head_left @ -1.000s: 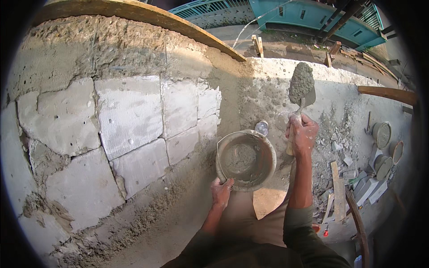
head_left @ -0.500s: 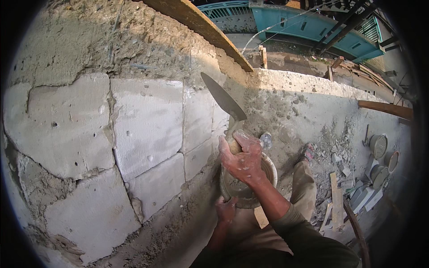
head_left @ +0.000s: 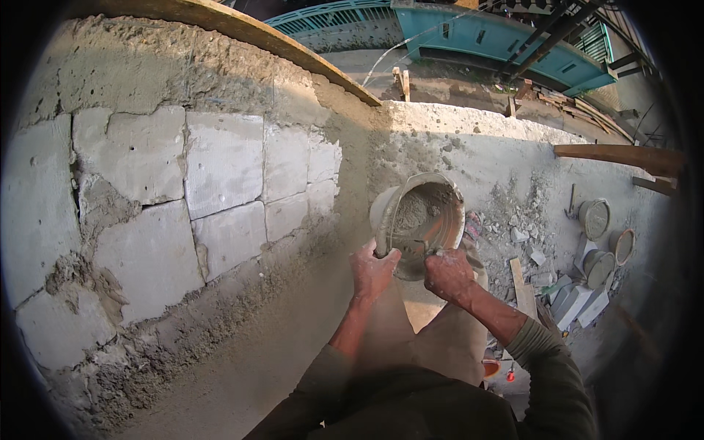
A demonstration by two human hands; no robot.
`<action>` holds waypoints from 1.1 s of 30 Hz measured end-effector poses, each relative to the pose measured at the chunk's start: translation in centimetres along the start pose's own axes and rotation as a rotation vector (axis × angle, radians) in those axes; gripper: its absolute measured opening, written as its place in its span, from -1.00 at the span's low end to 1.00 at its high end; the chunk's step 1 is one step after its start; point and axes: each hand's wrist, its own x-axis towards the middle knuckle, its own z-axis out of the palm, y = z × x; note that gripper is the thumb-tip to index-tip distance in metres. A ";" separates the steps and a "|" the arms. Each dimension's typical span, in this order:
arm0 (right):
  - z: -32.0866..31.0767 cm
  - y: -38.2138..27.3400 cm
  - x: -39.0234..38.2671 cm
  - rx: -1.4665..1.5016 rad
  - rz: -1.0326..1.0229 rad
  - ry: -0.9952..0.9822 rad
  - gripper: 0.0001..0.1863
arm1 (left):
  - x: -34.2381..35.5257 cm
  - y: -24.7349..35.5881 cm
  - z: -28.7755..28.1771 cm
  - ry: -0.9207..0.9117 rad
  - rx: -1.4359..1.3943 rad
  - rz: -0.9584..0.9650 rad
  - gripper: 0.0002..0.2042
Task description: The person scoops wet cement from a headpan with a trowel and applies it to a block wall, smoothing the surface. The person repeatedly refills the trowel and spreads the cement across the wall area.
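A round bucket (head_left: 380, 213) with a mortar-crusted rim is tilted in front of me, its mouth facing up and toward me. Wet grey mortar (head_left: 416, 208) lies inside. My left hand (head_left: 374, 273) is closed on the near left edge of the bucket. At the near right edge, my right hand (head_left: 449, 276) makes a fist around the trowel's handle. The blade points into the bucket and is mostly hidden. To the left stands a wall of pale blocks (head_left: 224, 163), partly coated with rough mortar.
A wooden board (head_left: 293, 56) runs along the wall's top. Several mortar-stained pails (head_left: 595, 218), rubble (head_left: 519, 235) and loose wood strips (head_left: 523, 290) lie on the right. A brown plank (head_left: 616, 158) juts in at the far right. Beyond the low ledge is a turquoise fence (head_left: 491, 44).
My right hand has brought the trowel from up by the wall down into the bucket. The bucket is now raised and tilted, with my left hand on its edge. My view has shifted right.
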 end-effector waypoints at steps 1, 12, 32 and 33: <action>-2.8 0.3 -0.6 -0.009 0.044 0.007 -0.93 | -0.8 1.4 0.4 -0.001 0.006 0.030 -0.56; -18.1 9.8 -5.4 0.043 0.345 -0.086 -0.60 | -7.2 12.6 5.4 0.062 0.122 0.334 -0.20; -4.6 2.4 1.5 1.830 0.499 0.114 -0.84 | -0.2 -8.5 3.8 0.131 -0.685 -0.239 -0.79; -3.4 2.6 3.8 1.860 0.515 0.188 -0.85 | 0.5 -10.3 2.7 0.137 -0.673 -0.284 -0.79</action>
